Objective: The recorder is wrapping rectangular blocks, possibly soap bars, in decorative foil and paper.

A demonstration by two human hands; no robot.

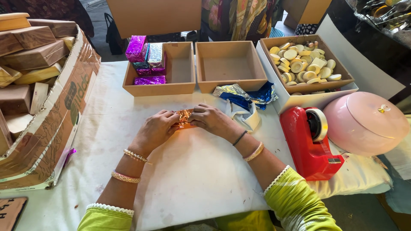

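Both hands meet at the middle of the white tabletop (pixel 192 171). The left hand (pixel 156 128) and right hand (pixel 212 119) each pinch one end of a small orange foil-wrapped piece (pixel 185 117), its long axis running left to right between them, equally near to both. To the right stands a red tape dispenser (pixel 306 143); beyond lie crumpled blue foil (pixel 248 96) and three cardboard trays (pixel 229 64).

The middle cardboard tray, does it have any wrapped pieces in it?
No, the middle cardboard tray sits bare inside, while the purple foil-wrapped pieces are stacked in the left tray.
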